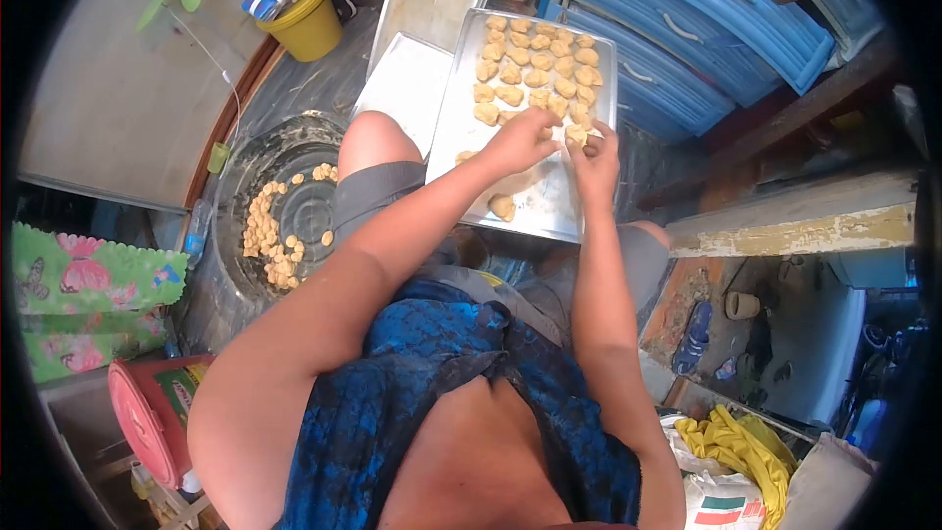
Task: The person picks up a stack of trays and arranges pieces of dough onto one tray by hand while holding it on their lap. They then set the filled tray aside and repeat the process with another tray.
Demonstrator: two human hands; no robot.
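Dough lump [577, 135] pinched in R hand [596, 159]; L hand [525, 142] nr, over tray [543, 208], fingers bent, can't tell grip.

Both arms [427, 201] reach forward, left fingers [541, 119] bent near right fingers [605, 140].

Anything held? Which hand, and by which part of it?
Right hand: dough piece, apparently pinched by its near side. Left hand: cannot tell.

shiny metal tray [551, 204], rough dough lumps [509, 95]
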